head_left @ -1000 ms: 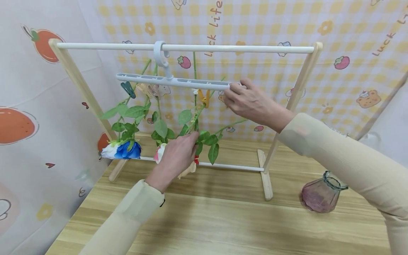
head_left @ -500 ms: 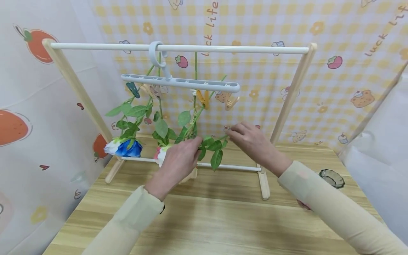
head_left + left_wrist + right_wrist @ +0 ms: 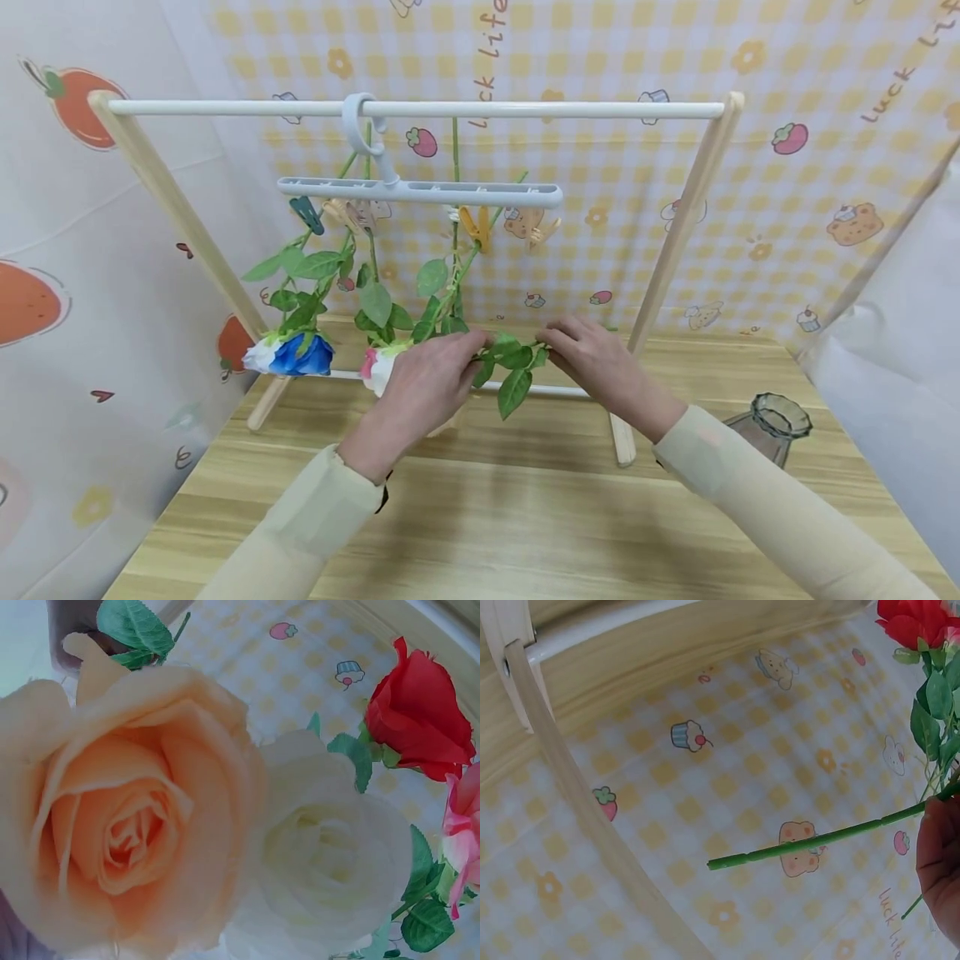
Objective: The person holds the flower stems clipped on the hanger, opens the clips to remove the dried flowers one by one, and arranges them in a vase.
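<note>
My left hand (image 3: 420, 387) grips a leafy green stem below the hanger; a large peach rose (image 3: 135, 825) fills the left wrist view, close beside a white rose (image 3: 330, 847). Farther along the same stem, past its leaves (image 3: 515, 390), my right hand (image 3: 603, 371) pinches it. The bare stem end (image 3: 802, 844) sticks out beyond the right fingers in the right wrist view. Above both hands, a pale blue hanger (image 3: 480, 193) carries several clothespins, among them a yellow one (image 3: 476, 227), a teal one (image 3: 307, 215) and a peach one (image 3: 542, 235).
Other roses hang head down from the hanger: a blue one (image 3: 302, 356), a pink-and-white one (image 3: 380, 367) and a red one (image 3: 420, 712). A wooden rack with a white rod (image 3: 555, 110) holds the hanger. At right stands a glass vase (image 3: 780, 417), partly behind the sleeve.
The right hand has left the hanger's right end, come down and taken the stem. The stem has swung lower and now lies nearly level between both hands. The left hand stays about in place.
</note>
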Available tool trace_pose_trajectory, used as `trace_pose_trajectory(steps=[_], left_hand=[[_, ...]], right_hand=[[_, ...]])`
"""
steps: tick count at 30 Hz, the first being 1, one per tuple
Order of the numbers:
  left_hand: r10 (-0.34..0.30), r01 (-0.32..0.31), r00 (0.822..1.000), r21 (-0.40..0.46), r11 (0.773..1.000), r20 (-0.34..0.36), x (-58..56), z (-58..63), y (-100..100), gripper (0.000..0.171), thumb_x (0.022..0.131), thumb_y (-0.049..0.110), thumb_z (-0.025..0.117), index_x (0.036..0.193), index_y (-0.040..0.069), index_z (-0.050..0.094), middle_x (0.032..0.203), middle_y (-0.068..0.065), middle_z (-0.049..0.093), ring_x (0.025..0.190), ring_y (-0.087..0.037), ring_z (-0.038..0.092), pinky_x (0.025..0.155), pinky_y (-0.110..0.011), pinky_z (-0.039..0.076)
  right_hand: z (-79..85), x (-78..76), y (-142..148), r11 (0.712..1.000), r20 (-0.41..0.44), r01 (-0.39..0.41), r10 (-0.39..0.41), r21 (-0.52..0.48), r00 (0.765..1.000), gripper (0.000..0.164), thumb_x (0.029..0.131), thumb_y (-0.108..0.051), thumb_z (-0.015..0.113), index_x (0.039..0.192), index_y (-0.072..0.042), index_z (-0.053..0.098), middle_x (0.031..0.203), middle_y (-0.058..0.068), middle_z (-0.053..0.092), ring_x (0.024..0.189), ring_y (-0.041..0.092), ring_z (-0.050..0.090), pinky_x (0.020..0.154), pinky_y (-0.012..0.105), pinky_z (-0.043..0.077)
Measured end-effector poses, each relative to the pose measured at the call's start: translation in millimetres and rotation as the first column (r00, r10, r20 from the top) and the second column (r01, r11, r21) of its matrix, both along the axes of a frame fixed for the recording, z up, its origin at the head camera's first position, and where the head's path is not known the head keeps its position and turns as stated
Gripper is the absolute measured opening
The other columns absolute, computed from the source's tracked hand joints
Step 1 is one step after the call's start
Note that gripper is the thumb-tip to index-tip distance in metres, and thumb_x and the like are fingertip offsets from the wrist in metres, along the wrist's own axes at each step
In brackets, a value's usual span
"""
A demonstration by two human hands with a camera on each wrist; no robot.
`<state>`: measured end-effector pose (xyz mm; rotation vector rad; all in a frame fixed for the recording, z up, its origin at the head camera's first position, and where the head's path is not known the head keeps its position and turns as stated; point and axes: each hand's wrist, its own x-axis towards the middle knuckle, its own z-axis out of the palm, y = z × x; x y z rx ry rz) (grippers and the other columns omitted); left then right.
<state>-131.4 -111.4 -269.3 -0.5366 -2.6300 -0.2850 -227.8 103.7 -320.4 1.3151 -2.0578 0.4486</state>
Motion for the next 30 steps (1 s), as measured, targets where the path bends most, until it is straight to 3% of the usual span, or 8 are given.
trace_pose_trajectory(steps=[10,15,21,25,26,30], left_hand=[[-0.073,0.072,0.997,0.061,0.996,0.004,1.8,-3.3,2.9,0.021,0.084,0.009,0.070,0.103,0.017,0.067,0.085,0.003,0.070,0.058,-0.009,0.056,0.047,-0.022,0.041],[-0.082,0.078,0.995,0.073,0.994,0.056,2.9,-3.8,3.7,0.022,0.085,0.016,0.070,0.107,0.017,0.066,0.086,0.004,0.071,0.060,-0.007,0.058,0.047,-0.019,0.040],[-0.021,0.004,0.989,0.112,0.994,0.144,3.6,1.8,3.6,0.050,0.081,0.045,0.069,0.122,0.016,0.061,0.086,0.007,0.069,0.062,-0.005,0.056,0.047,-0.018,0.039],[0.034,-0.063,0.985,0.167,0.984,0.168,4.3,4.8,0.9,0.058,0.082,0.051,0.065,0.129,0.016,0.056,0.089,0.008,0.067,0.063,-0.005,0.053,0.048,-0.020,0.040],[0.039,-0.067,0.987,0.182,0.981,0.155,4.0,4.9,-0.1,0.056,0.085,0.051,0.061,0.129,0.016,0.056,0.089,0.007,0.068,0.064,-0.005,0.055,0.049,-0.020,0.041],[0.034,-0.037,0.999,0.262,0.964,0.016,1.4,2.5,-5.0,0.047,0.094,0.045,0.050,0.125,0.012,0.059,0.087,0.006,0.068,0.073,-0.008,0.063,0.054,-0.022,0.046]], right_hand=[[-6.8,11.2,9.0,1.000,0.032,-0.019,0.020,-0.022,0.999,0.019,0.075,-0.005,0.075,0.091,-0.008,0.066,0.085,0.002,0.058,0.074,0.016,0.055,0.061,0.028,0.049],[-10.9,16.5,15.7,0.999,0.039,-0.037,0.038,-0.033,0.998,0.021,0.072,-0.001,0.077,0.088,-0.007,0.065,0.084,0.002,0.059,0.076,0.015,0.056,0.063,0.028,0.049],[-15.5,23.5,25.1,0.997,0.034,-0.042,0.044,-0.064,0.998,0.025,0.069,0.003,0.077,0.088,-0.006,0.064,0.083,0.001,0.057,0.073,0.012,0.052,0.061,0.026,0.046],[-19.3,27.9,31.7,0.996,0.028,-0.043,0.045,-0.078,0.999,0.007,0.083,-0.007,0.068,0.088,-0.007,0.063,0.082,0.000,0.055,0.072,0.011,0.049,0.060,0.024,0.044],[-20.1,28.8,33.3,0.995,0.028,-0.044,0.047,-0.085,0.999,0.004,0.086,-0.010,0.065,0.088,-0.007,0.063,0.082,0.000,0.054,0.071,0.010,0.048,0.059,0.023,0.044],[-23.2,31.5,40.2,0.993,0.016,-0.043,0.045,-0.113,0.999,0.024,0.096,-0.022,0.048,0.086,-0.007,0.063,0.081,0.000,0.053,0.069,0.010,0.046,0.058,0.021,0.042]])
